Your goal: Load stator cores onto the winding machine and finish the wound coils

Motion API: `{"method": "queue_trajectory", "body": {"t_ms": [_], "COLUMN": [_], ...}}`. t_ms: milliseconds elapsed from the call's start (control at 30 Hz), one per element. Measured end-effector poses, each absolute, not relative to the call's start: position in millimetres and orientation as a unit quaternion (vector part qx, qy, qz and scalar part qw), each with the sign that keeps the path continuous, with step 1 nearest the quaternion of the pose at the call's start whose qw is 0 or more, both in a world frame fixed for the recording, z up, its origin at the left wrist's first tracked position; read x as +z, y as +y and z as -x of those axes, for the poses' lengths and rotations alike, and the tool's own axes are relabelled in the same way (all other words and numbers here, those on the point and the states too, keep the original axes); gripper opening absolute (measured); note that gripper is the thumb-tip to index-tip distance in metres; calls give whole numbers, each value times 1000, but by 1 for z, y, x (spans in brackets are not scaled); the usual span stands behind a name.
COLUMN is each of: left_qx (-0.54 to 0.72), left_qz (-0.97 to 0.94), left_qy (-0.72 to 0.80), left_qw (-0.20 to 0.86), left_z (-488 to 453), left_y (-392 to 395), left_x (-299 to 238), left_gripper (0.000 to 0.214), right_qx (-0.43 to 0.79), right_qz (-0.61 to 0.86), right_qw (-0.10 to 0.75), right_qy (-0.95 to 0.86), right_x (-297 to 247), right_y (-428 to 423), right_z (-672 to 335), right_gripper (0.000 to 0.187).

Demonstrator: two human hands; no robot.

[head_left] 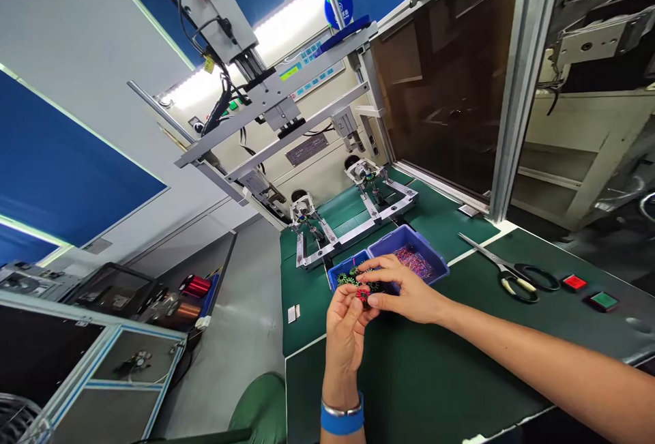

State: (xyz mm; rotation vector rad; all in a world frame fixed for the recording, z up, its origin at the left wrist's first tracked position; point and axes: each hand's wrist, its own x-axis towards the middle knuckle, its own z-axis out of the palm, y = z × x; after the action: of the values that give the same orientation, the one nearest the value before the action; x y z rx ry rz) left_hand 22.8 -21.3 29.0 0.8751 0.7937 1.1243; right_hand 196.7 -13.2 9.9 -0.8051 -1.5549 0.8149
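Observation:
A small motor stator wound with red wire [363, 294] is between the fingertips of my left hand [344, 321], over the front of the green bench. From the right, my right hand [406, 287] reaches in, its thumb and fingers curled at the stator's edge and partly hiding it. Just behind my hands stands a small blue bin [335, 270] with several green-and-black stators [353, 272]. A purple-blue bin [441, 263] beside it contains many short red and blue wire pieces [413, 261].
Black-handled scissors [504, 273] lie on the right, near a red button [574, 283] and a green button [604, 301]. Behind the bins stands a metal fixture [358, 229] under a machine frame [286, 127]. A brown transparent panel [450, 89] borders the bench.

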Motion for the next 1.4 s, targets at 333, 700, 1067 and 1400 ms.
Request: {"method": "queue_trajectory", "body": {"t_ms": [333, 700, 1067, 1400], "left_qx": [468, 477, 456, 456], "left_qz": [-373, -369, -396, -377], "left_qy": [352, 327, 312, 296], "left_qw": [720, 728, 734, 750], "left_z": [-34, -34, -34, -33], "left_y": [-25, -28, -28, -29], "left_x": [26, 26, 25, 25], "left_gripper": [51, 47, 48, 47], "right_qx": [396, 419, 412, 429], "right_qz": [357, 298, 298, 274], "right_qw": [659, 582, 638, 594], "right_qy": [-530, -630, -579, -622], "right_x": [21, 18, 21, 24], "right_y": [-12, -15, -14, -12], "right_z": [-202, -203, -202, -209], "right_gripper": [49, 49, 45, 43]}}
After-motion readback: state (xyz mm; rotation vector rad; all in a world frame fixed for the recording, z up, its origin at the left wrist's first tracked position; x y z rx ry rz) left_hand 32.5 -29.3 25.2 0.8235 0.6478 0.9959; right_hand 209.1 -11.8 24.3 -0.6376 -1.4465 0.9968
